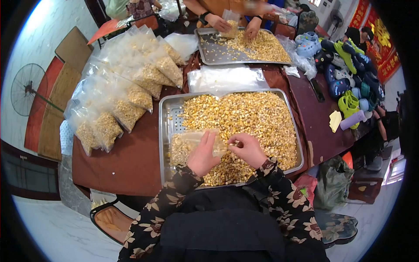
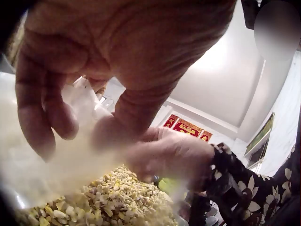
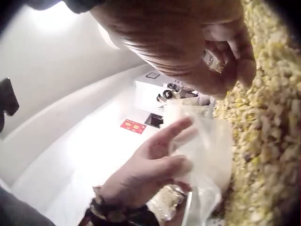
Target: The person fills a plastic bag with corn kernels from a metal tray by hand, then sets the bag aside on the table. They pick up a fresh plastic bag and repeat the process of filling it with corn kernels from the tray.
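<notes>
In the head view a metal tray (image 1: 175,122) heaped with corn kernels (image 1: 244,109) lies before me. A clear plastic bag (image 1: 180,148), partly filled with kernels, lies at its left side. My left hand (image 1: 203,158) holds the bag near its mouth; the right wrist view shows its thumb and fingers on either side of the plastic (image 3: 207,157). Just right of the bag's mouth is my right hand (image 1: 248,150), over the kernels. Its fingers are curled with the thumb near their tips, and no held thing shows between them.
Many filled bags (image 1: 126,105) are piled on the left. Beyond my tray lies a stack of flat bags (image 1: 227,79). Across the table another person's hands (image 1: 218,22) work over a second tray (image 1: 209,54). Clogs (image 1: 338,83) crowd the right, near a dark knife-like object (image 1: 317,90).
</notes>
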Demonstrator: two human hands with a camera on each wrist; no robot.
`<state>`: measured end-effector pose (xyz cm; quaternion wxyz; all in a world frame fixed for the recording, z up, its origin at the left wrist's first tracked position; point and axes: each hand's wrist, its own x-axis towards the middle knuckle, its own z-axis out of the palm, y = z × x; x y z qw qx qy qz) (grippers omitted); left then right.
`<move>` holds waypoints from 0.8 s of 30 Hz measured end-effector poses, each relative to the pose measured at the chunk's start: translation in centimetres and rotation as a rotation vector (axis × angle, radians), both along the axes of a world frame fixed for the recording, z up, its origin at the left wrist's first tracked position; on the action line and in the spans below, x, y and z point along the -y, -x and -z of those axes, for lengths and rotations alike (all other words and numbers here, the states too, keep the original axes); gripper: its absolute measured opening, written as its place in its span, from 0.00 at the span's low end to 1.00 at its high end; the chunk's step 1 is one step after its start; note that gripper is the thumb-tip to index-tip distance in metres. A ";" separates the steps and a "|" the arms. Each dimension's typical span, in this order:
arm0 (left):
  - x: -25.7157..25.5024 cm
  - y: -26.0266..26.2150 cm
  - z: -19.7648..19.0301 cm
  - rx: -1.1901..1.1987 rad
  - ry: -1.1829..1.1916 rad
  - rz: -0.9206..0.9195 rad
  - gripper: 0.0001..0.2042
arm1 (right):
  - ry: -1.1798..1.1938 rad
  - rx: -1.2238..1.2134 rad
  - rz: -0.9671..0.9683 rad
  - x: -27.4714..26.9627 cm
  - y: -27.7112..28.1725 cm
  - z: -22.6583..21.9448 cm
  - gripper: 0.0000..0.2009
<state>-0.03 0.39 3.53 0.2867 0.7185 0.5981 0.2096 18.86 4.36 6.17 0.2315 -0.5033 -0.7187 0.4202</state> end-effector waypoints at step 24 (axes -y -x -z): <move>2.2 -0.8 1.3 0.086 -0.081 -0.115 0.32 | -0.189 0.786 -0.127 -19.0 3.7 5.9 0.27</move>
